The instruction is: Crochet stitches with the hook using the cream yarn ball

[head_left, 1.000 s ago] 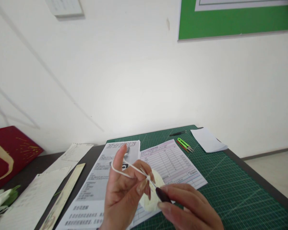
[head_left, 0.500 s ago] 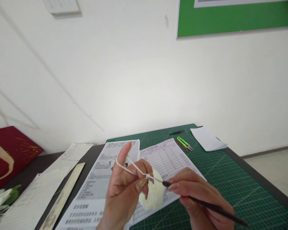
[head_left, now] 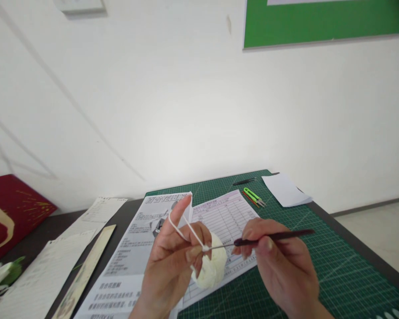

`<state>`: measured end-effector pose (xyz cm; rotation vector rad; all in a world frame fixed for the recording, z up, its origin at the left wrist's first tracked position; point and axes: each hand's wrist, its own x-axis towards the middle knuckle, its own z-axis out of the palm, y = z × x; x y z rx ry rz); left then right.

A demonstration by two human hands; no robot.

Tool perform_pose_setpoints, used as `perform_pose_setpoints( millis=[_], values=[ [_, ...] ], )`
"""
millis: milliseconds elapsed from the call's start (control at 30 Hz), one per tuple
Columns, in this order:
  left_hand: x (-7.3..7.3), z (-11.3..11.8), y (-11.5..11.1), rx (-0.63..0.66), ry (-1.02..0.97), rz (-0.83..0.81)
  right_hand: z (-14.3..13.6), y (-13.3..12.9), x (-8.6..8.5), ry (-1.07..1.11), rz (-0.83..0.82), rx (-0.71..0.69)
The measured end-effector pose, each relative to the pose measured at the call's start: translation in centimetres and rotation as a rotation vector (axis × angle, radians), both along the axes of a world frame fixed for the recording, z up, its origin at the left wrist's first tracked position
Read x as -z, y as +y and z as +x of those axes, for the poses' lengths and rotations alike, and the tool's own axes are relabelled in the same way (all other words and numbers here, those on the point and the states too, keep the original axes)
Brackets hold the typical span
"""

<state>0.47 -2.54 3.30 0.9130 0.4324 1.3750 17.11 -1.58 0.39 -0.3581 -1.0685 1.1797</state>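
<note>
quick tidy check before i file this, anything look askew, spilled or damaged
Nothing serious: a greyish smudge breaks the white wall, and the white paper lies askew across the right edge of the green mat. No spill visible.

Room to my right, a hook and yarn across the middle.
My right hand [head_left: 282,266] had a way out over the cutting mat [head_left: 339,261], along its right side, as far as the white paper [head_left: 284,190] at the far right. Straight ahead, the green snips [head_left: 252,196] and the dark tweezers [head_left: 243,182] lay in the path, with the wall [head_left: 193,119] closing it beyond them. The hook [head_left: 286,235] barred the gap between my hands, and taut yarn [head_left: 194,232] blocked passage beside my left hand's [head_left: 169,261] raised forefinger. The yarn ball [head_left: 214,270] filled the space behind those fingertips. Leftward, flat sheets [head_left: 119,261] left room above, up to the red bag [head_left: 23,212].
</note>
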Motion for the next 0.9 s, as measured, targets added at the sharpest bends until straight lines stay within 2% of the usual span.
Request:
perform_pose_setpoints(
  millis=[100,233,367,500,600,700,800,900],
  values=[
    [0.3,0.0,0.1,0.002,0.013,0.030,-0.4,0.5,-0.1,0.161,-0.247,-0.147],
    [1.1,0.3,0.3,-0.083,0.050,0.186,-0.9,1.2,-0.1,0.290,-0.486,-0.325],
    [1.7,0.8,0.3,-0.168,0.085,0.245,-1.3,1.2,0.0,0.333,-0.565,-0.413],
    [1.7,1.6,0.2,-0.214,0.090,0.218,-1.6,0.9,-0.1,0.326,-0.533,-0.425],
    [1.5,2.2,-0.1,-0.297,0.092,0.138,-1.7,0.8,-0.2,0.298,-0.487,-0.345],
    [1.3,2.9,-0.2,-0.389,0.080,0.067,-1.8,0.5,0.1,0.198,-0.390,-0.185],
    [1.3,3.3,-0.3,-0.421,0.047,-0.015,-2.0,0.0,0.6,0.029,-0.177,0.031],
    [1.4,3.4,-0.4,-0.393,-0.018,-0.075,-2.0,-0.4,1.0,-0.191,0.105,0.259]
  ],
)
